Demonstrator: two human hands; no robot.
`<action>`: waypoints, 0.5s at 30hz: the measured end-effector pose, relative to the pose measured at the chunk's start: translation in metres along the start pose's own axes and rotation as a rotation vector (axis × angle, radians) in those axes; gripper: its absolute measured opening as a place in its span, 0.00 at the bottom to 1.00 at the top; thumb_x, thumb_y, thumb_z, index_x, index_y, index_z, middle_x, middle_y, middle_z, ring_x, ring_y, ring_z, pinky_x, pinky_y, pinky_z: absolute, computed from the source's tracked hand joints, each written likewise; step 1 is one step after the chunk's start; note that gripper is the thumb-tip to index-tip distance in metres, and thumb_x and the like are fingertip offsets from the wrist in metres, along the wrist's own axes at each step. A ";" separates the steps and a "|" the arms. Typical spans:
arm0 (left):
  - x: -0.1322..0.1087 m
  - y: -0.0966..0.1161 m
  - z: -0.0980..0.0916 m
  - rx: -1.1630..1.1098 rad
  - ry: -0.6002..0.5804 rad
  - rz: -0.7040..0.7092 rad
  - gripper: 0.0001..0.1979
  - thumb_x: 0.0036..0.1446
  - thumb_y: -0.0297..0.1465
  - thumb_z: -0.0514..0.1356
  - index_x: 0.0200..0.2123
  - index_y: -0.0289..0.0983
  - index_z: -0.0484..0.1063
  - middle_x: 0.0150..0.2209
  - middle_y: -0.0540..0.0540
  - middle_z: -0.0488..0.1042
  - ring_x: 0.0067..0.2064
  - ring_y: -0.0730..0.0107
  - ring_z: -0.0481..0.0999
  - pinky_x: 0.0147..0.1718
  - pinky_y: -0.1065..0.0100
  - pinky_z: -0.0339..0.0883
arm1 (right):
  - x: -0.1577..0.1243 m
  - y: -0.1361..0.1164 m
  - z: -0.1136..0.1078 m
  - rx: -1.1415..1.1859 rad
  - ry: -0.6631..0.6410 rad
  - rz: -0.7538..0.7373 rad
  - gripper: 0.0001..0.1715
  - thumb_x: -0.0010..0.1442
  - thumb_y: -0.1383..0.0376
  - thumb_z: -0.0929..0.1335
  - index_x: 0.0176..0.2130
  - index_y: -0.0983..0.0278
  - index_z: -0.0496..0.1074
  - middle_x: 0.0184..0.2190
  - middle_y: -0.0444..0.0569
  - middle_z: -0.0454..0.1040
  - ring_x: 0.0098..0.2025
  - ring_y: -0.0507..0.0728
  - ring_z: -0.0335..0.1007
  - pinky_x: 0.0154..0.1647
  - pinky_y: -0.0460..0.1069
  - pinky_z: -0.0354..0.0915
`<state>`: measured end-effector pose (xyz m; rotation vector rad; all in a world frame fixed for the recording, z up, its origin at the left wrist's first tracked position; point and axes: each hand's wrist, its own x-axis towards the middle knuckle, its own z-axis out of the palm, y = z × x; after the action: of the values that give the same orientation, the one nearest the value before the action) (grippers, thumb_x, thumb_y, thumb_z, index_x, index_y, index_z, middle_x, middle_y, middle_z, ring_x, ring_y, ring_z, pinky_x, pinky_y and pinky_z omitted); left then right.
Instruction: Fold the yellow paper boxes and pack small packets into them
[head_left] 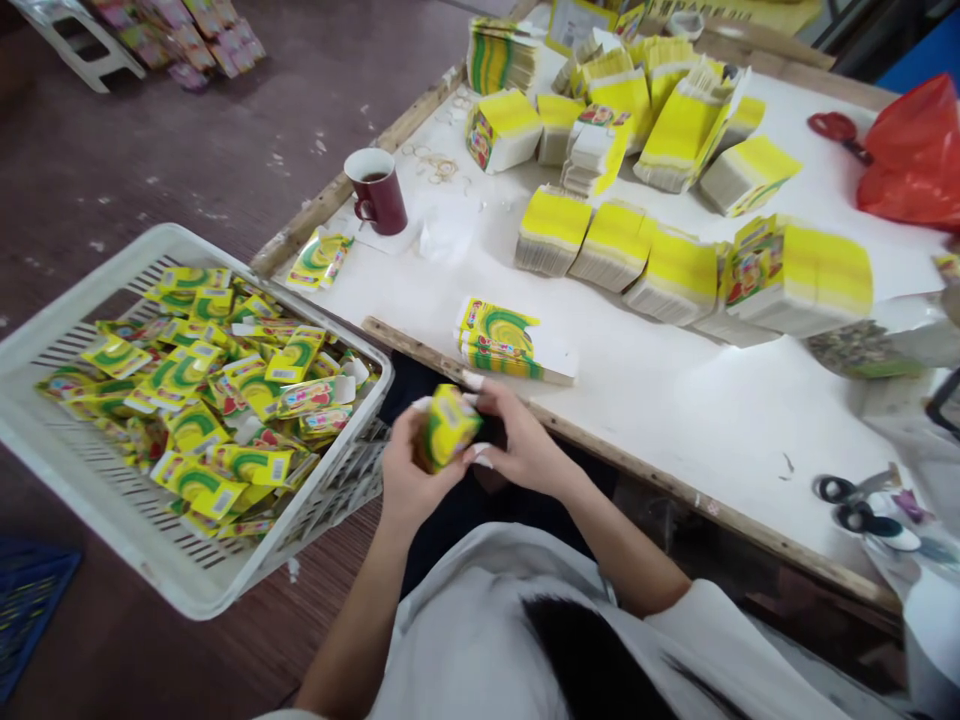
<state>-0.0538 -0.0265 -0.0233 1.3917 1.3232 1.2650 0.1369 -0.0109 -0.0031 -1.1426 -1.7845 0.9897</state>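
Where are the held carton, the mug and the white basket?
Held carton [450, 428], head view: middle of its yellow printed side, motion-blurred.
Mug [388, 205], head view: maroon outer wall.
White basket [90, 500], head view: rim, lower left side.

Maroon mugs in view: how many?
1: the maroon mug stands on the table, near its left edge. Others could be hidden behind the yellow carton stacks.
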 end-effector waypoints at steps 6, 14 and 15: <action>0.023 -0.003 -0.029 -0.667 0.603 -0.138 0.34 0.55 0.64 0.50 0.49 0.44 0.70 0.59 0.41 0.70 0.64 0.56 0.68 0.57 0.58 0.69 | 0.027 0.031 -0.030 -0.474 0.504 0.291 0.16 0.60 0.63 0.70 0.48 0.64 0.71 0.47 0.58 0.70 0.48 0.65 0.67 0.52 0.63 0.67; 0.008 -0.018 -0.003 -0.724 0.405 -0.397 0.22 0.57 0.50 0.62 0.44 0.40 0.71 0.52 0.39 0.74 0.49 0.61 0.76 0.45 0.62 0.74 | 0.040 0.047 -0.033 -0.631 0.465 0.322 0.12 0.54 0.68 0.70 0.39 0.62 0.65 0.40 0.54 0.71 0.44 0.64 0.65 0.49 0.60 0.64; 0.006 -0.019 0.001 -0.731 0.360 -0.397 0.22 0.56 0.49 0.64 0.45 0.40 0.72 0.51 0.39 0.75 0.49 0.61 0.76 0.44 0.62 0.74 | 0.039 0.044 -0.032 -0.606 0.469 0.324 0.13 0.54 0.68 0.69 0.39 0.61 0.64 0.38 0.53 0.71 0.42 0.63 0.66 0.47 0.59 0.65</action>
<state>-0.0560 -0.0179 -0.0411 0.3866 1.1089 1.5381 0.1690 0.0444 -0.0223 -1.9033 -1.5675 0.2853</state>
